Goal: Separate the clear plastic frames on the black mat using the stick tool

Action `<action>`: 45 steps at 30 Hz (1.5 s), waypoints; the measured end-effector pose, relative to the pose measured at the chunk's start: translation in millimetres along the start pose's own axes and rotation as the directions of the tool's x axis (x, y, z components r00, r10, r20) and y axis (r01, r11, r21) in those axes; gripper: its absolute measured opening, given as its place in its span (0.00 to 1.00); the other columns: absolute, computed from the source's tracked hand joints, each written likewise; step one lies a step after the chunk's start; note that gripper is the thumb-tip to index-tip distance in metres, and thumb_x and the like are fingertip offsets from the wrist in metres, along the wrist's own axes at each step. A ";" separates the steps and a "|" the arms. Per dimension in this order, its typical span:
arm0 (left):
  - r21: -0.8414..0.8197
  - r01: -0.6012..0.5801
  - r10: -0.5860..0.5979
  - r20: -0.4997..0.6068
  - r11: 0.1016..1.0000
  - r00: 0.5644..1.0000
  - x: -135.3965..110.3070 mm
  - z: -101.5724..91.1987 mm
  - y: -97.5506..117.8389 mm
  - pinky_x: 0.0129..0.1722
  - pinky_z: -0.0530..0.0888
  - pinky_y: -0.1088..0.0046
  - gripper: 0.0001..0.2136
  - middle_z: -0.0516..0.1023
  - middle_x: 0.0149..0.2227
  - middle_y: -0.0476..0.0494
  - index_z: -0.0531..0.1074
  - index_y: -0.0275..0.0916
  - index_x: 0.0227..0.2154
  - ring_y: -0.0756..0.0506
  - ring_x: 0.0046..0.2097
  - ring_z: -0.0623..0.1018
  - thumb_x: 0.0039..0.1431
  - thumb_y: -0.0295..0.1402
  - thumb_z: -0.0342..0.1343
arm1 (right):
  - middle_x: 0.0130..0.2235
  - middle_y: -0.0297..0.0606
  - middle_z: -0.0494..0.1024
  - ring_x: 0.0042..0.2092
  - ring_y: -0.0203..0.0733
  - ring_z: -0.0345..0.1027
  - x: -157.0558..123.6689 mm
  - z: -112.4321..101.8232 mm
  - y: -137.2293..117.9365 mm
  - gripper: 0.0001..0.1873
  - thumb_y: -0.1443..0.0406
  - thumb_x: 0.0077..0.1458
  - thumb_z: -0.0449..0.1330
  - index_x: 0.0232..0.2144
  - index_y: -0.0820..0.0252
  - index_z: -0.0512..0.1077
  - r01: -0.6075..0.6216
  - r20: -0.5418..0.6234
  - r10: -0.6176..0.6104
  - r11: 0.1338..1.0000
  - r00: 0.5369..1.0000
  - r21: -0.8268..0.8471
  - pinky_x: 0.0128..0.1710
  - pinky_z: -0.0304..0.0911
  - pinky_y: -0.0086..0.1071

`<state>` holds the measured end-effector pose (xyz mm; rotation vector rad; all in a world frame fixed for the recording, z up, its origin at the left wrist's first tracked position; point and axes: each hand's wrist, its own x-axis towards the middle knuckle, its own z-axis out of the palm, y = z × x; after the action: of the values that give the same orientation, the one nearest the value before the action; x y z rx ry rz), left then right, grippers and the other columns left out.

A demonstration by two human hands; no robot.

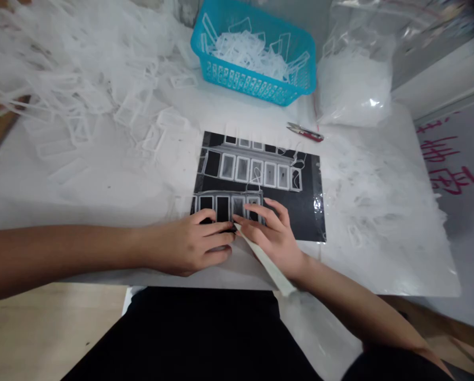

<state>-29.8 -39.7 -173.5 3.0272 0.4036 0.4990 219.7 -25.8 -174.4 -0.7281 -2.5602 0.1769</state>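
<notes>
A black mat (pixel 308 206) lies on the white table, with rows of small clear plastic frames (pixel 256 172) laid out on it. My left hand (pixel 191 243) rests at the mat's near edge, fingers curled and pressed onto the nearest row of frames (pixel 225 203). My right hand (pixel 272 233) lies beside it, fingers stretched flat over the same row's right end. A long pale strip (pixel 266 262) runs from between the two hands under my right palm towards my lap; which hand grips it is unclear.
A blue basket (pixel 256 84) full of clear frames stands at the back. A large loose heap of frames (pixel 74 79) covers the back left. A clear plastic bag (pixel 354 79) sits back right, small red-handled snips (pixel 306 132) beside it. Red writing (pixel 451 164) marks the right surface.
</notes>
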 end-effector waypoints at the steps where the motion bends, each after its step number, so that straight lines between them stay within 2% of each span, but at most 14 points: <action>1: -0.013 0.008 -0.008 0.015 1.000 1.000 0.1 -0.3 0.4 0.45 0.69 0.55 0.13 0.76 0.53 0.34 0.73 0.35 0.47 0.37 0.55 0.74 0.61 0.26 0.49 | 0.47 0.34 0.82 0.56 0.48 0.68 -0.5 0.4 -1.4 0.10 0.73 0.62 0.56 0.39 0.52 0.70 0.018 -0.010 -0.018 0.999 1.000 -0.040 0.63 0.52 0.54; 7: -0.112 0.103 -0.099 0.039 0.988 0.994 0.5 1.0 3.3 0.46 0.63 0.56 0.13 0.75 0.54 0.34 0.71 0.37 0.48 0.38 0.55 0.73 0.62 0.30 0.50 | 0.45 0.30 0.83 0.49 0.45 0.70 3.8 2.7 -2.1 0.08 0.72 0.61 0.58 0.36 0.52 0.69 0.002 -0.087 -0.014 0.991 0.996 -0.130 0.63 0.48 0.53; 11: -0.186 0.147 -0.142 0.038 0.971 0.989 0.9 1.0 4.4 0.48 0.61 0.55 0.11 0.74 0.55 0.35 0.71 0.37 0.47 0.38 0.57 0.73 0.65 0.33 0.50 | 0.43 0.28 0.83 0.47 0.44 0.69 6.4 5.5 4.7 0.10 0.72 0.61 0.57 0.36 0.50 0.69 -0.074 -0.114 0.059 0.988 0.992 -0.133 0.62 0.47 0.52; 15: -0.226 0.144 -0.142 0.026 0.963 0.990 0.4 0.9 4.3 0.50 0.59 0.55 0.12 0.75 0.53 0.34 0.70 0.36 0.47 0.37 0.56 0.73 0.63 0.33 0.52 | 0.41 0.30 0.83 0.45 0.46 0.68 6.4 6.6 13.6 0.11 0.73 0.60 0.58 0.40 0.50 0.70 -0.158 -0.170 0.145 0.985 0.975 -0.066 0.57 0.51 0.53; 18: -0.229 0.134 -0.138 -0.004 0.964 0.990 -0.6 2.6 3.5 0.51 0.59 0.54 0.12 0.75 0.52 0.34 0.70 0.36 0.48 0.38 0.55 0.74 0.64 0.33 0.53 | 0.41 0.33 0.83 0.43 0.46 0.68 7.5 5.0 18.9 0.12 0.72 0.61 0.58 0.43 0.50 0.71 -0.194 -0.215 0.196 0.980 0.957 0.033 0.52 0.57 0.50; 21: -0.219 0.128 -0.142 -0.054 0.967 0.988 -1.9 4.9 1.4 0.52 0.59 0.54 0.10 0.76 0.51 0.36 0.71 0.37 0.46 0.40 0.54 0.75 0.65 0.33 0.52 | 0.38 0.35 0.82 0.43 0.47 0.68 9.9 1.7 22.0 0.11 0.71 0.63 0.57 0.44 0.51 0.71 -0.212 -0.156 0.237 0.964 0.959 0.163 0.46 0.64 0.45; 24: -0.137 0.114 -0.128 -0.101 0.984 0.987 -3.1 6.3 -1.4 0.54 0.61 0.53 0.08 0.78 0.49 0.37 0.72 0.36 0.44 0.41 0.52 0.77 0.66 0.30 0.52 | 0.37 0.37 0.81 0.44 0.48 0.70 10.7 -1.1 22.2 0.08 0.69 0.63 0.57 0.43 0.53 0.73 -0.234 -0.085 0.261 0.942 0.962 0.242 0.45 0.66 0.45; 30: 0.033 0.107 -0.101 -0.161 0.994 0.982 -2.9 6.6 -0.8 0.54 0.67 0.54 0.07 0.79 0.49 0.39 0.75 0.37 0.42 0.40 0.51 0.78 0.62 0.25 0.56 | 0.38 0.37 0.80 0.44 0.45 0.73 7.5 2.5 16.4 0.04 0.68 0.62 0.59 0.36 0.53 0.70 -0.257 -0.094 0.343 0.835 0.935 0.487 0.47 0.70 0.45; 36: 0.127 0.147 -0.126 -0.164 0.981 0.978 -0.8 10.5 2.2 0.50 0.73 0.55 0.05 0.78 0.53 0.36 0.75 0.36 0.40 0.38 0.51 0.79 0.62 0.27 0.58 | 0.37 0.38 0.79 0.45 0.44 0.73 7.6 8.2 15.6 0.03 0.67 0.63 0.59 0.34 0.55 0.70 -0.305 -0.041 0.376 0.807 0.926 0.506 0.46 0.71 0.42; 45: 0.108 0.174 -0.159 -0.134 0.979 0.978 -2.2 11.1 1.2 0.49 0.74 0.56 0.05 0.78 0.53 0.36 0.76 0.36 0.39 0.37 0.52 0.79 0.62 0.29 0.57 | 0.36 0.37 0.80 0.44 0.43 0.74 9.7 6.0 17.3 0.03 0.66 0.63 0.57 0.35 0.55 0.71 -0.291 -0.034 0.346 0.836 0.938 0.465 0.46 0.70 0.40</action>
<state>-27.9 -41.5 -184.7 3.0466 0.7124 0.6763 217.6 -6.1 -180.0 -0.9370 -2.1421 0.7914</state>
